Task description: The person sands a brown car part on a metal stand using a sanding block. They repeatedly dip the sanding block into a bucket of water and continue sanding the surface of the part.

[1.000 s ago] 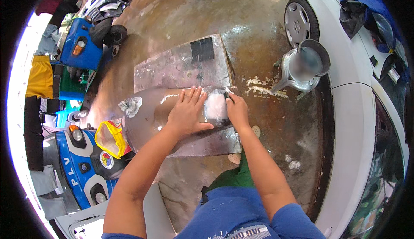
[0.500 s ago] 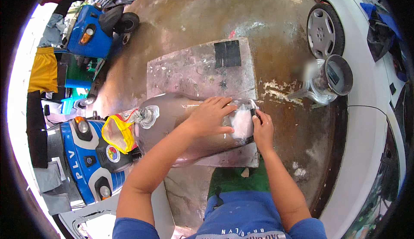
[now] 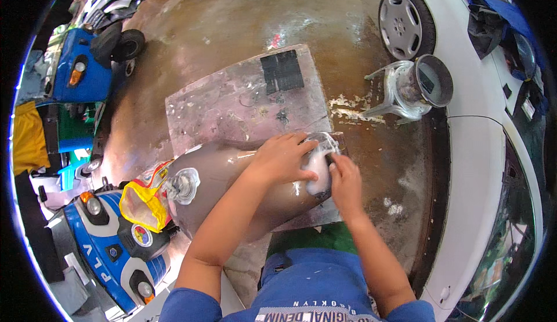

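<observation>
A glossy grey-brown motorcycle tank [image 3: 200, 203] lies in front of me on a worn board [image 3: 232, 104]. My left hand [image 3: 279, 158] rests flat on its upper side, fingers spread toward the right end. Between my hands is a pale, wet-looking white patch [image 3: 318, 168] on the tank's surface, with whitish smears at its far edge. My right hand [image 3: 346, 182] is closed on a small dark sanding pad [image 3: 332, 158], pressed at the right edge of this patch. Its fingers hide most of the pad. Crumpled clear plastic [image 3: 184, 186] covers a round spot at the tank's left.
A yellow and red plastic bag [image 3: 139, 206] sits against the tank's left end. To the right, a bucket [image 3: 434, 81] with a dark block inside stands on a stool [image 3: 395, 90]. Beside it is a white car [image 3: 481, 165]. Blue vehicles [image 3: 107, 246] line the left.
My right hand has shifted slightly left, nearer my left hand, across the white patch. My left hand stays on the tank. The whole view has turned and shifted a little.
</observation>
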The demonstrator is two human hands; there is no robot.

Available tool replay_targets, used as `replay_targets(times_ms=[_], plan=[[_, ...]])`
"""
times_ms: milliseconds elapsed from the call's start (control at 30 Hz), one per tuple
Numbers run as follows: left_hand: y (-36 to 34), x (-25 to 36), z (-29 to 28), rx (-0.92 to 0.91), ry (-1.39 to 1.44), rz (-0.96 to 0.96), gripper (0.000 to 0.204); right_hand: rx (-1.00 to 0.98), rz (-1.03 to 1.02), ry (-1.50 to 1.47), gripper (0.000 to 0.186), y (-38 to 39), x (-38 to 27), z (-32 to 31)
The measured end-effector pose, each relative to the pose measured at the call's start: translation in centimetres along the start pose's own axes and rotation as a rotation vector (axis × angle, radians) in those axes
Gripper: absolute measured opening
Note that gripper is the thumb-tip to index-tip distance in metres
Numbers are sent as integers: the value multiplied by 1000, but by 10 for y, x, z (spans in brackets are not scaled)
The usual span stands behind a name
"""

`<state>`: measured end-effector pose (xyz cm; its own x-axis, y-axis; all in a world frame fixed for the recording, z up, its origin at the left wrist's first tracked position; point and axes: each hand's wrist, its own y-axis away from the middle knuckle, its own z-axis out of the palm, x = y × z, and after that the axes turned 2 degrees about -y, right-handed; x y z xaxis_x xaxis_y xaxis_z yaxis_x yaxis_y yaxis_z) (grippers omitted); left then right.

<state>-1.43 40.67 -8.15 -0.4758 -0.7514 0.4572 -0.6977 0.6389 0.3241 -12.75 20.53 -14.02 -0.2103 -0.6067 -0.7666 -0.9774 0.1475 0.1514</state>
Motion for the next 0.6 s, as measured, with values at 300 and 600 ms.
replay_targets(times_ms=[300,600], plan=[[-6,7,6,-79,-48,-59,106,44,156,-40,32,-15,5,13],[-10,10,1,-58,-19,-83,102,40,157,-83,30,-23,3,8]])
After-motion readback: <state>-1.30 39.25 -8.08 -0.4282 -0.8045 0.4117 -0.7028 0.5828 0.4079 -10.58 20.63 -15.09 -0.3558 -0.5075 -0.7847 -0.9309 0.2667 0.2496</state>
